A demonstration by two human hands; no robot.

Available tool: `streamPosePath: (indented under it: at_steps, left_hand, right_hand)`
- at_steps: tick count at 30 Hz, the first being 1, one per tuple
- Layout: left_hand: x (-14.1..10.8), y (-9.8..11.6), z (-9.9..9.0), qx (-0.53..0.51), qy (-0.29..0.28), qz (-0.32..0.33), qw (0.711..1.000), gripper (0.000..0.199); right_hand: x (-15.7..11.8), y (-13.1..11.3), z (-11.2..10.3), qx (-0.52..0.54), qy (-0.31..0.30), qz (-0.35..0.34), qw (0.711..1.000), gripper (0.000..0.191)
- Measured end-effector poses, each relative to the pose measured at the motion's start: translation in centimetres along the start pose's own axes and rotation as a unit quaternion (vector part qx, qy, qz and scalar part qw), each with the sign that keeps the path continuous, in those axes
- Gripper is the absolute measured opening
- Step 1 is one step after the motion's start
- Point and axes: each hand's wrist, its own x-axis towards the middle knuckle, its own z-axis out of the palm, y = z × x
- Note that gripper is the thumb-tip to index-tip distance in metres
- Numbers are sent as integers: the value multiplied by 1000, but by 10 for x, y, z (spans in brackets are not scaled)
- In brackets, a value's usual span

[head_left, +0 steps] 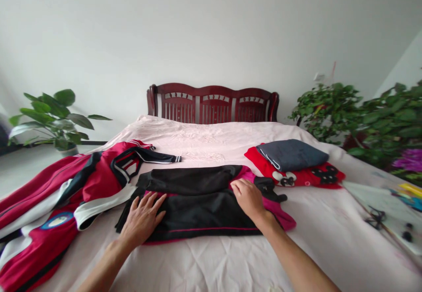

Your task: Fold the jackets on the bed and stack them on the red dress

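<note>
A black garment with magenta parts (204,213) lies folded lengthwise on the pale pink bedsheet (204,261). My left hand (143,217) rests flat on its left end, fingers spread. Over its right part, near the magenta section, is my right hand (247,197) with its fingers curled together; whatever they may hold is hidden. A black piece with a rounded end sticks out from the garment's right side, beyond my right hand.
Red, white and black clothes (108,178) spread over the bed's left side. Folded dark grey (293,153) and red (332,178) garments are stacked at right. Scissors (376,217) lie near the right edge. A wooden headboard (214,103) and plants stand beyond.
</note>
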Motion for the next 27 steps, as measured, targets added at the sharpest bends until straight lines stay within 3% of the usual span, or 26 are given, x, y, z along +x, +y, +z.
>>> streamPosePath:
  at_steps: [2, 4, 8, 12, 17, 20, 23, 27]
  left_hand:
    - [0, 0, -1, -6, -4, -1, 1000, 50]
    - [0, 0, -2, -7, -11, -8, 1000, 50]
    - [0, -1, -5, -7, -18, -20, 1000, 51]
    - [-2, -3, -7, -21, 5, -35, 999, 53]
    - [-4, -7, -9, -41, 47, -59, 996, 50]
    - [-6, -7, -14, -49, 81, -35, 995, 33]
    - [-9, -6, -19, -63, 97, 4, 993, 13]
    - [-15, -9, -18, -85, 105, 42, 990, 20]
  right_hand:
    - [-16, -3, 10, 23, -6, -92, 995, 37]
    - [-29, 0, 25, 16, -56, -130, 990, 45]
    - [-38, 25, 44, -30, -108, -42, 993, 54]
    - [-39, 45, 46, -24, -62, 2, 998, 50]
    - [-43, 50, 43, 44, 13, -16, 999, 39]
    - [-45, 49, 39, 79, 54, -50, 994, 39]
    - [-48, 45, 34, 74, 56, -67, 993, 42]
    - [-50, 43, 29, 37, 54, -27, 997, 33]
